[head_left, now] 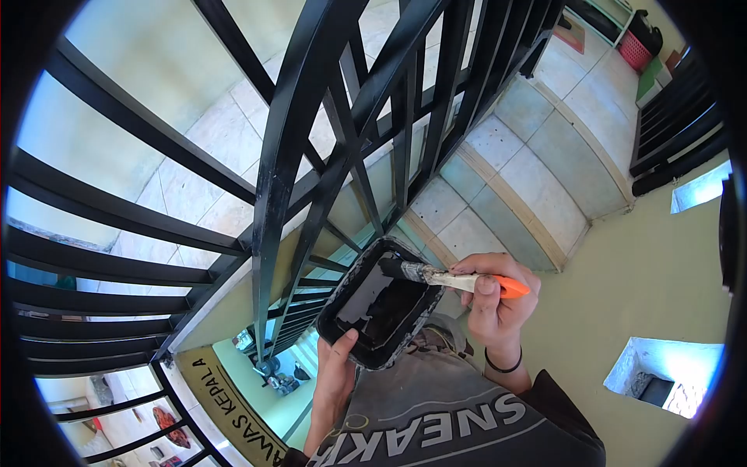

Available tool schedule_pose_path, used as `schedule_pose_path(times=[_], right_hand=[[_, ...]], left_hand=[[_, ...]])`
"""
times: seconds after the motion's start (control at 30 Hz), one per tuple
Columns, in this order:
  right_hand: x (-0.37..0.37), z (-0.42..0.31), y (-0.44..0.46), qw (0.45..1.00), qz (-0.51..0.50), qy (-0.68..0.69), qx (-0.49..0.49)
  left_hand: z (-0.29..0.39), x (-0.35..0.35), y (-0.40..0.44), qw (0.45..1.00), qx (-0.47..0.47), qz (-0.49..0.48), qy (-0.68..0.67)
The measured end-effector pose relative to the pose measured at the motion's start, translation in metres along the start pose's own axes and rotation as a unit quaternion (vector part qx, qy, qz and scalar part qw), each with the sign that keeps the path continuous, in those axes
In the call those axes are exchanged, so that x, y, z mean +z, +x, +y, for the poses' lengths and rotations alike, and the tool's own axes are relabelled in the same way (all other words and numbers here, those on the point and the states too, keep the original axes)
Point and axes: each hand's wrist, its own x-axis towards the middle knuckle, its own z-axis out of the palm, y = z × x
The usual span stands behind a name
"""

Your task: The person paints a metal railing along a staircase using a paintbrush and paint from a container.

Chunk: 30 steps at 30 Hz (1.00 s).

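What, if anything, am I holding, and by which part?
Your right hand holds a paintbrush by its handle, near the orange end. Your left hand holds a black tray at its near left corner, thumb on the rim.

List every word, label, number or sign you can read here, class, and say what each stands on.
"AWAS KEPALA": on the olive-yellow band beside the railing.
"SNEAK": upside down on the dark T-shirt; any further letters are unclear.
No readable text on the paintbrush or paint tray.
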Motion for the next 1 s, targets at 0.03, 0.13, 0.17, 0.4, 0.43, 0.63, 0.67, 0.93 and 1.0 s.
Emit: schedule_pose_path(times=[0.03,0.13,0.17,0.4,0.43,0.63,0.67,0.93,1.0], right_hand=[[0.000,0.000,0.001,1.000,-0.009,-0.002,0.000],[0.001,-0.003,0.000,0.999,-0.036,-0.002,-0.010],[0.002,-0.004,0.004,0.998,-0.049,0.001,-0.026],[0.016,0.002,-0.013,0.994,-0.085,0.048,-0.056],[0.016,0.001,-0.015,0.994,-0.079,0.052,-0.055],[0.010,0.002,-0.017,0.995,-0.064,0.041,-0.063],[0.009,0.001,-0.017,0.995,-0.063,0.036,-0.067],[0.010,-0.006,-0.020,0.993,-0.056,-0.017,-0.099],[0.012,-0.008,-0.020,0.993,-0.040,-0.032,-0.109]], left_hand=[[-0.001,0.000,-0.002,1.000,0.000,0.005,-0.006],[-0.005,0.000,-0.006,1.000,-0.007,0.014,-0.022],[-0.005,0.002,-0.004,1.000,-0.012,0.011,-0.026],[-0.014,-0.004,-0.008,0.999,-0.006,0.026,-0.030],[-0.014,-0.005,-0.008,0.999,-0.003,0.029,-0.031],[-0.010,-0.010,-0.007,0.999,-0.007,0.032,-0.009],[-0.009,-0.010,-0.005,1.000,-0.004,0.029,-0.007],[0.002,-0.005,-0.002,1.000,0.005,-0.020,0.010],[0.007,-0.001,-0.006,1.000,0.013,-0.017,0.021]])
